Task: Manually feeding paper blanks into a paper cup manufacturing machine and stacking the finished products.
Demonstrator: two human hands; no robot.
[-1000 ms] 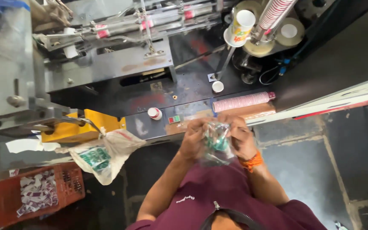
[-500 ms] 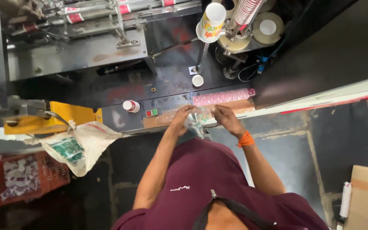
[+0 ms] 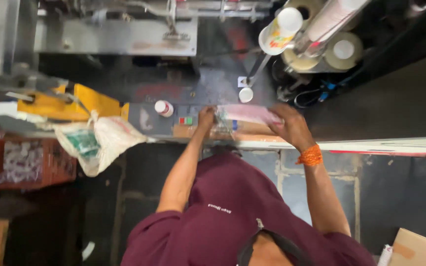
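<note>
My left hand (image 3: 205, 118) and my right hand (image 3: 289, 125), which has an orange band at the wrist, reach out to the front ledge of a packing machine (image 3: 149, 120). Between them they hold a flat pale pink and white strip of packets (image 3: 246, 114) lying along that ledge. The left hand pinches its left end, where some green-printed wrapper shows. The right hand covers its right end. My maroon shirt fills the lower middle of the view.
A white sack with green print (image 3: 97, 143) hangs below a yellow machine part (image 3: 75, 101) at left. A red crate of packets (image 3: 20, 162) stands beneath. A small white bottle (image 3: 163, 107), film rolls (image 3: 343, 49) and a cardboard box (image 3: 417, 249) are around.
My hands have gone from holding a clear green-printed bundle near my chest to reaching forward onto the machine ledge. The view has shifted right and closer.
</note>
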